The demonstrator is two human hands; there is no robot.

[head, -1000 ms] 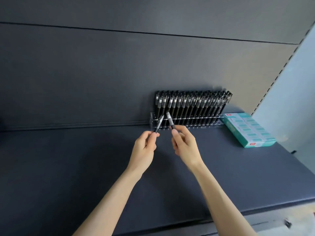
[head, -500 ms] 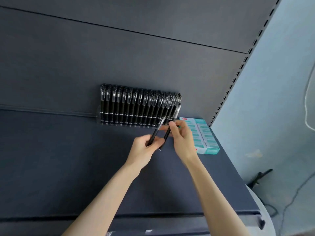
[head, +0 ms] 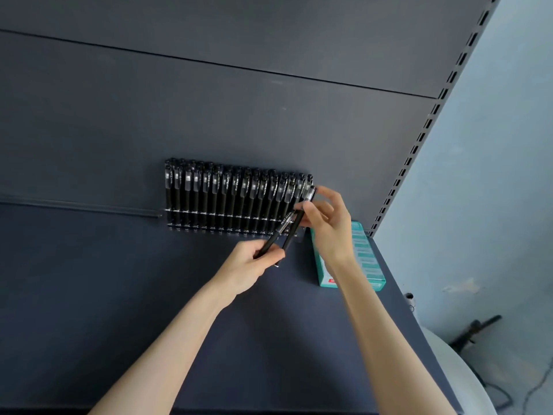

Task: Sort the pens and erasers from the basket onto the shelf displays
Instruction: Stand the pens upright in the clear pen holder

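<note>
While the left hand (head: 250,266) is gripping the left pen (head: 273,238) by its lower end between thumb and curled fingers, the right hand (head: 327,232) is pinching the right pen (head: 291,235) just below its cap, with its other fingers fanning out loosely. Both pens are slanting up to the right and lying just beside each other in front of the rack (head: 236,199), and the two hands are keeping apart, the right one higher. The right pen's cap is resting by the last pen at the rack's right end, while its tip is hanging beside the left thumb; whether that tip is touching the shelf (head: 119,295) is hard to tell. Against a second ago, both hands are now working at the rack's right end rather than its left, and against half a second ago the right hand is sitting a little higher with its fingers spreading wider. The rack is standing against the back panel (head: 209,100), holding a close row of upright black pens. A teal box (head: 366,259) is lying on the shelf just right of the rack, and the right wrist is covering its near left part. A slotted upright (head: 434,115) is running up the panel's right edge beside a pale wall (head: 493,175).
</note>
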